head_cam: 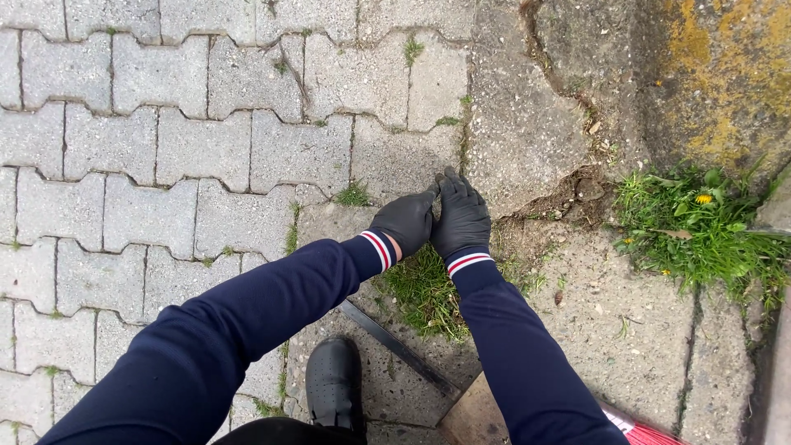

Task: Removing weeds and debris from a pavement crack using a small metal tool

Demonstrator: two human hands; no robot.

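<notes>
Your left hand (405,219) and right hand (461,216), both in black gloves, meet fingertip to fingertip low over the paving stones (165,148); the left grip is curled nearly closed, the right fingers bent downward, and whether either pinches anything you cannot tell; the grass tuft (424,292) grows in the joint just at 6 o'clock of your hands; a dandelion patch (700,227) lies well apart at 3 o'clock; your black shoe (334,383) stands at 7 o'clock.
</notes>
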